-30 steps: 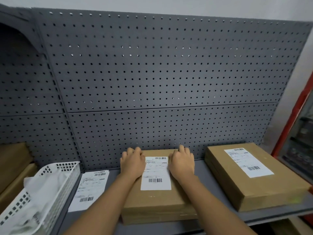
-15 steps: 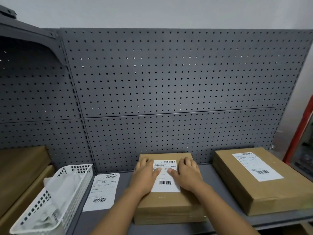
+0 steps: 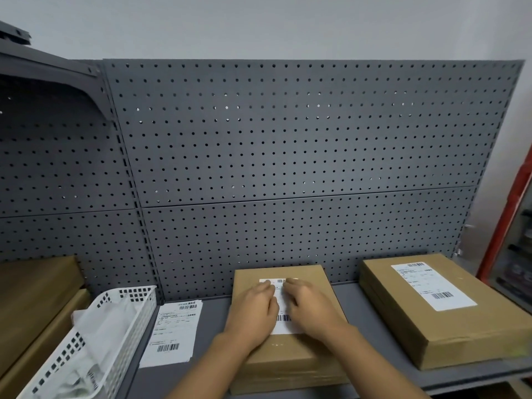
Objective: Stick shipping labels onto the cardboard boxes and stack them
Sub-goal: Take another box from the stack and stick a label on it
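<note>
My left hand (image 3: 253, 309) and right hand (image 3: 312, 308) lie flat, fingers straight, pressing the thin label (image 3: 285, 326) onto the middle box (image 3: 288, 355) on the shelf (image 3: 216, 326); the box looks stiff and light, best lifted by its side edges.

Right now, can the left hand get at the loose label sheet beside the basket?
Probably yes: the left hand lies flat on the middle box; the loose label sheet lies uncovered beside it, nothing between.

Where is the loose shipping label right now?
Head view, lower left: the loose label lies flat on the grey shelf, between the white basket and the middle box.
</note>
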